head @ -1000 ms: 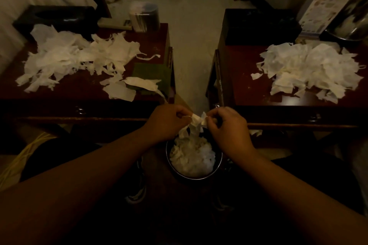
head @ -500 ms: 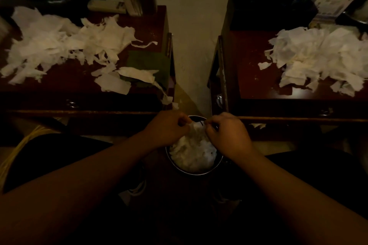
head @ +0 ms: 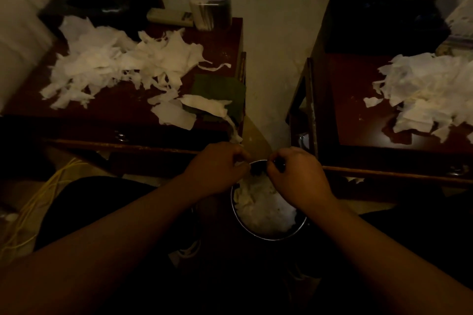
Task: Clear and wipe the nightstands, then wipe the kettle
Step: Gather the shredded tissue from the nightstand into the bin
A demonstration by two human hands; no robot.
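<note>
Lowered since before, both hands [head: 217, 169] [head: 298, 176] pinch paper (curled fingers) over bin [head: 303, 225].

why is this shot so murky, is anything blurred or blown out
Head view: dim warm light; the forearms and the bottom of the picture sink to near black. The torn tissue pile on the left nightstand is the brightest area. The right pile smears at the edge. Both the left hand and right hand look soft over the bin. The wide lens bows the nightstand edges.

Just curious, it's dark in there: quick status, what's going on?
Both hands, left and right, curled over bin, grip unclear. Torn paper covers left nightstand. Nothing in the way.
</note>
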